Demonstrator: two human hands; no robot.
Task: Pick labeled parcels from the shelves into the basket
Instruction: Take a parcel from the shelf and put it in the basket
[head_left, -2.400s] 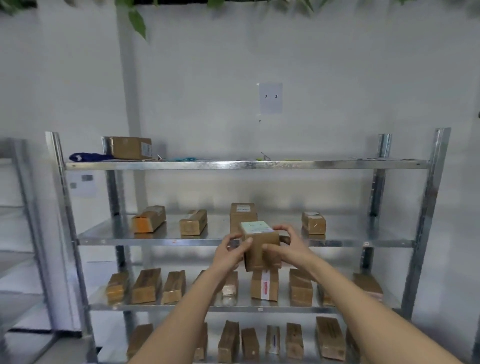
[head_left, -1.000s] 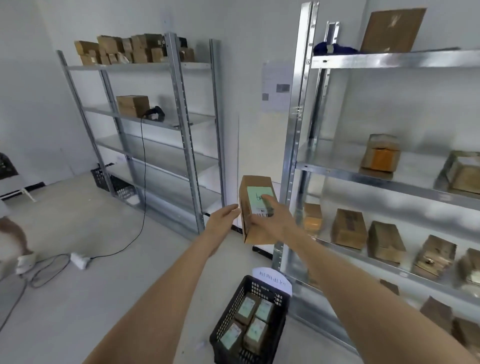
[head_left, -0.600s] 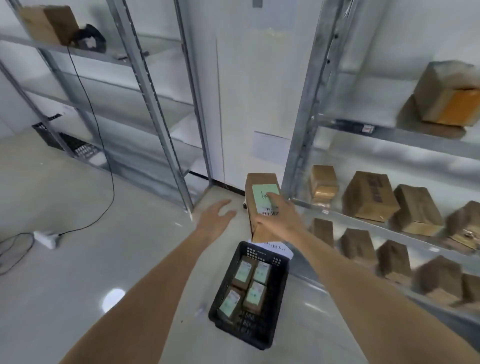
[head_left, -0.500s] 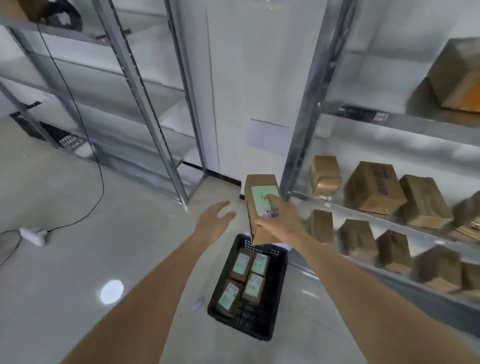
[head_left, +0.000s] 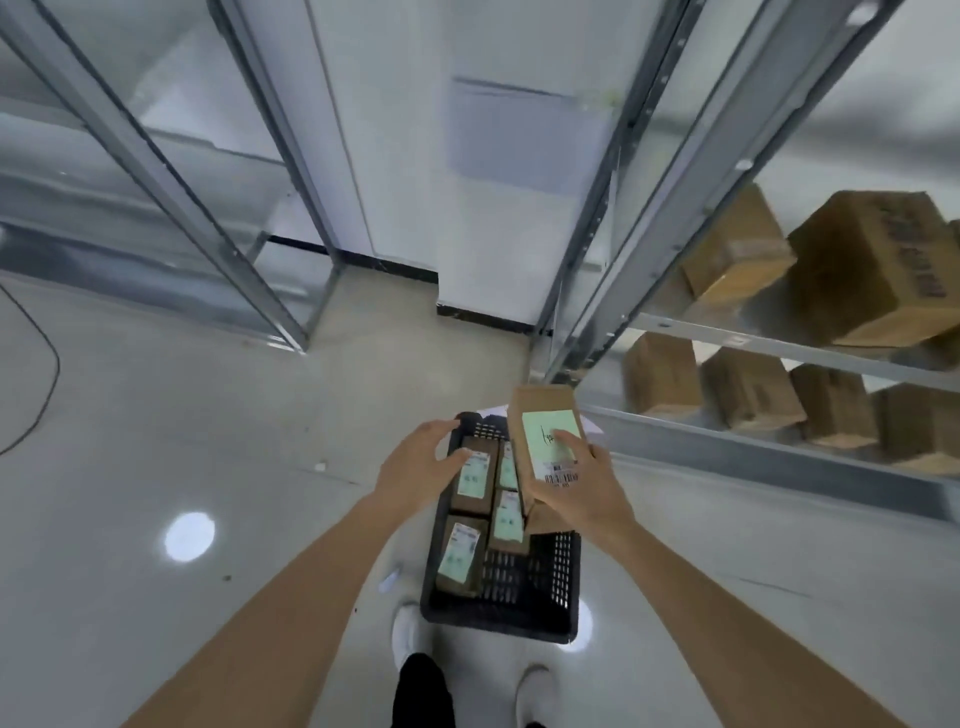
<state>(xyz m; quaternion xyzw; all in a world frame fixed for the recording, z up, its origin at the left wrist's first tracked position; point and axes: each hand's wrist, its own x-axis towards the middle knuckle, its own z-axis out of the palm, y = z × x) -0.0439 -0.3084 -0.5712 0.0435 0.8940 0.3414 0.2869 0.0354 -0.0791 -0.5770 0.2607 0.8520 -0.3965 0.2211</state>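
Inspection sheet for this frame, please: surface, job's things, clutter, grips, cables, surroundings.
Surface: glossy grey floor with light reflections.
Job's things: black basket on the floor holds four labelled parcels, such as the near-left one; a fifth parcel, label up, is held over the basket's right side.
Clutter: nothing seen.
Grips: right hand grips the held parcel, thumb on its label; left hand open, fingers spread above the basket, holding nothing.
Cables: one dark cable curves across the floor at the left edge.
Surroundings: metal shelving at right carries brown boxes; a second metal rack at left; white wall behind; white shoes at the bottom.
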